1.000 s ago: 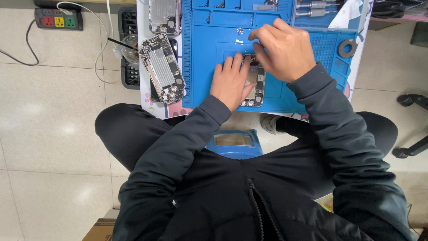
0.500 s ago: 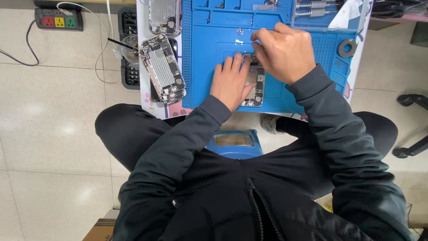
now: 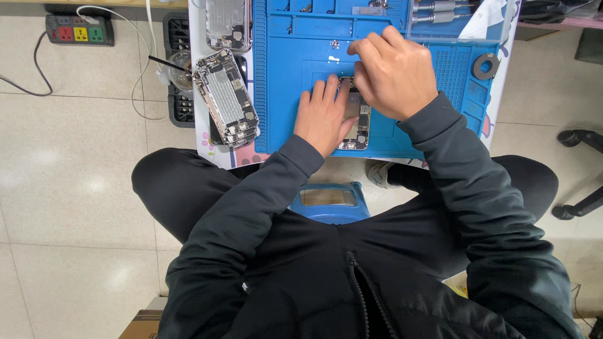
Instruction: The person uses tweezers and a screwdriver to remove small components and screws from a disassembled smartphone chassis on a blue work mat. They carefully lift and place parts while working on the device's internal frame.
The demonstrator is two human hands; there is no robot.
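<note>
Head view: hands on opened grey smartphone chassis (image 3: 359,122) atop blue silicone repair mat (image 3: 289,94).
Left hand (image 3: 325,116) flat, pinning phone; right hand (image 3: 392,72) curled narrow over its top, grip contents hidden.

The scene was evenly and brightly lit, with the light seeming to come from overhead. The pale tiled floor (image 3: 75,188) showed soft, milky patches of glare left of the person's dark jacket (image 3: 352,263), which itself swallowed detail and read almost as one black mass. The blue mat (image 3: 295,94) above the jacket was saturated and clear, with only faint, short shadows under the hands (image 3: 323,116). Focus held sharp across the mat and the opened phone frames (image 3: 226,97) left of it; no motion blur showed on the fingers. Towards the corners, the floor's tile lines bowed slightly, a mark of wide-angle distortion.
</note>
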